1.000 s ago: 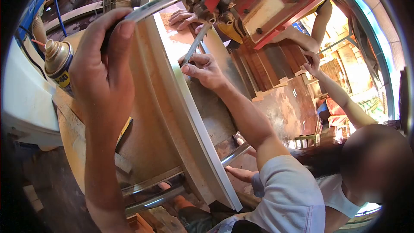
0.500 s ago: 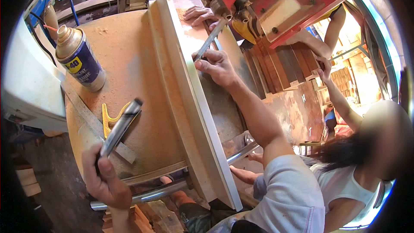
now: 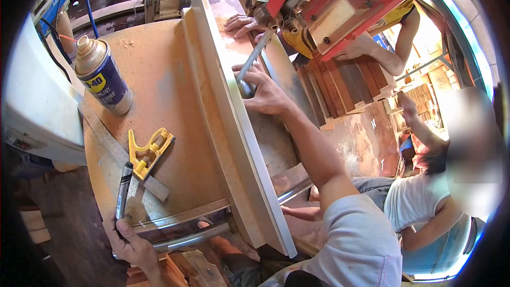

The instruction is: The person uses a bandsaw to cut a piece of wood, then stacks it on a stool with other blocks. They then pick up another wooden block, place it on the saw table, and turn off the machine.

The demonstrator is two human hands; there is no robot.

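- Down in the head view, our left hand (image 3: 130, 242) was closed around a silver marker (image 3: 122, 196), which stood over the near edge of the dusty table (image 3: 164, 74), its black end close to a yellow square (image 3: 151, 154).
- Our right hand (image 3: 265, 90) curled at the lower end of a metal rod (image 3: 255, 56) below the red machine (image 3: 350, 16); we could not tell how firmly it gripped.
- Left of that hand, we saw a long fence (image 3: 234, 127) crossing the table, and a spray can (image 3: 106, 79) standing farther left.
- Beyond the fence, another person's hand (image 3: 241, 24) lay near the machine.
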